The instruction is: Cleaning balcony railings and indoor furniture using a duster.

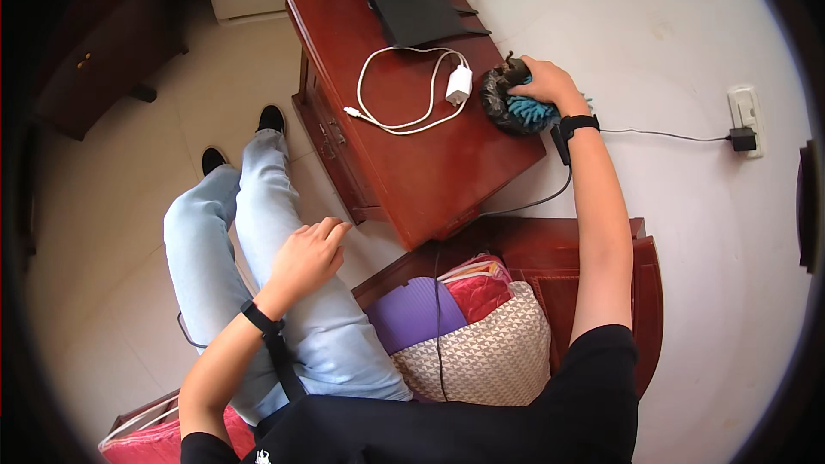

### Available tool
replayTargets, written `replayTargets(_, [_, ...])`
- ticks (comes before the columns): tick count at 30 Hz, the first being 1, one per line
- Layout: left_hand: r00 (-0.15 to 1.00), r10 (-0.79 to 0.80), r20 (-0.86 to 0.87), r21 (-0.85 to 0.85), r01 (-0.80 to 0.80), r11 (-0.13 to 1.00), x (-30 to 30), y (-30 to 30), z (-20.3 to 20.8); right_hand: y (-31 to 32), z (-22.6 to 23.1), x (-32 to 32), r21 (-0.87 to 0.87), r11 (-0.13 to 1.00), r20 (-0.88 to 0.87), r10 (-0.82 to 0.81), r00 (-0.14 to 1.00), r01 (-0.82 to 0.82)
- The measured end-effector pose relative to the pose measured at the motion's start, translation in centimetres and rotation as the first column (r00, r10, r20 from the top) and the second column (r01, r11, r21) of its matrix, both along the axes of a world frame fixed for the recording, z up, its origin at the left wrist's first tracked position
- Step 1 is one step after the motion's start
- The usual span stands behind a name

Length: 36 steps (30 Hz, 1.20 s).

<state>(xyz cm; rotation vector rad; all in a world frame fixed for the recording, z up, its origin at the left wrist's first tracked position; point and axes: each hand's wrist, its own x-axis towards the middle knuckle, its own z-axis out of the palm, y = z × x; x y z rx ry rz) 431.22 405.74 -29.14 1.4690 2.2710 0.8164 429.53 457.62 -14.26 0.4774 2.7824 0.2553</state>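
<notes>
My right hand reaches to the far right edge of a red-brown wooden cabinet. Its fingers and thumb curl over a dark, crinkled, rounded bundle with teal chenille tufts beside it. The palm hides part of the bundle, and its exact kind does not show. My left hand hovers over my thigh, fingers stretched out and holding nothing. On the cabinet top, a looped white charging cable lies with its white plug adapter, left of the bundle.
A black router with several antennas stands at the cabinet's back. Below the cabinet, a wooden seat holds a patterned cushion, a purple ridged item and red fabric. A dark cord runs from my right wrist; a black plug sits in a wall socket.
</notes>
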Motion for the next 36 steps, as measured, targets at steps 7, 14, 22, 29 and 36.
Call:
replayTargets(7, [1.000, 0.004, -0.003, 0.041, -0.004, 0.999, 0.0, -0.8, -0.2, -1.2, -0.2, -0.4, 0.166, 0.986, -0.037, 0.000, 0.999, 0.007])
replayTargets(14, [1.000, -0.006, 0.015, 0.090, 0.005, 0.996, -0.1, -0.9, -0.5, 0.5, 3.8, 2.3, -0.183, 0.974, -0.353, -0.190, 0.916, 0.132])
replayTargets(22, [1.000, -0.006, -0.001, 0.086, 0.006, 0.996, -0.3, -1.3, -0.3, -2.2, 6.3, 3.1, -0.362, 0.929, -0.263, -0.186, 0.947, 0.082])
replayTargets(29, [1.000, -0.006, 0.020, 0.057, 0.005, 0.998, 0.0, -1.7, -0.9, -4.4, 2.2, 4.2, -0.177, 0.970, -0.051, -0.181, 0.982, 0.170])
replayTargets(36, [1.000, 0.000, 0.022, 0.069, -0.001, 0.998, -0.3, -1.5, -0.5, -3.5, 0.8, 4.2, -0.165, 0.964, 0.131, -0.186, 0.974, 0.207])
